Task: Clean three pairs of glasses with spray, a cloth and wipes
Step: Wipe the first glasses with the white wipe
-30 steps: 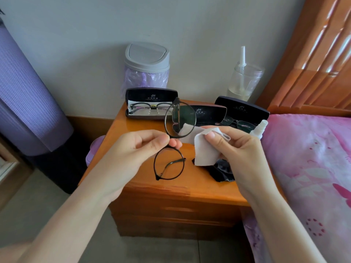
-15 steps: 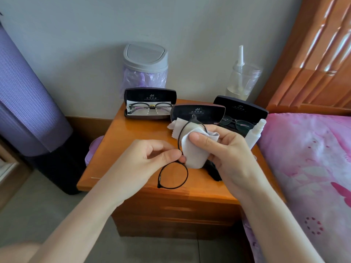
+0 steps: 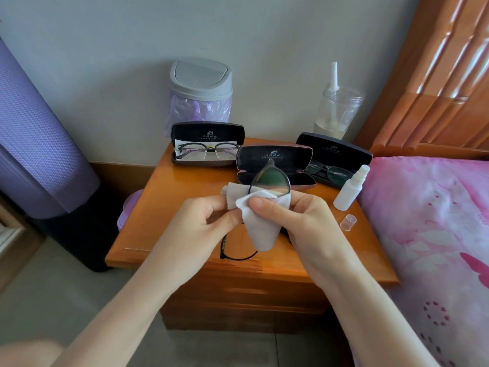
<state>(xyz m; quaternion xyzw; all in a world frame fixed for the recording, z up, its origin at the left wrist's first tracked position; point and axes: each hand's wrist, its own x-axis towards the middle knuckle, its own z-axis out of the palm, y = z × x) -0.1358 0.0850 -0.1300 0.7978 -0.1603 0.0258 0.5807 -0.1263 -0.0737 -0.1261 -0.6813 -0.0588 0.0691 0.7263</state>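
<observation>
Black round-framed glasses (image 3: pixel 270 178) are held above the wooden nightstand (image 3: pixel 164 223). My left hand (image 3: pixel 201 223) pinches the frame at the bridge. My right hand (image 3: pixel 304 221) presses a white cloth (image 3: pixel 262 226) around the upper lens, thumb in front. The lower lens rim (image 3: pixel 235 256) pokes out below the cloth. An empty open case (image 3: pixel 275 160) lies just behind. Two more open cases hold glasses: one at the back left (image 3: pixel 206 152), one at the back right (image 3: pixel 330 165). A white spray bottle (image 3: pixel 350 188) stands uncapped beside its clear cap (image 3: pixel 348 222).
A grey swing-lid bin (image 3: pixel 199 88) with a purple liner stands behind the nightstand. A clear jar (image 3: pixel 337 112) with a white nozzle sits at the back right. A pink bedspread (image 3: pixel 436 234) borders the right side. A purple rolled mat (image 3: pixel 34 144) leans at left.
The cloth went from beside the upper lens to folded over it, with my right thumb now pressing on it. Both hands and the glasses shifted slightly lower and closer together.
</observation>
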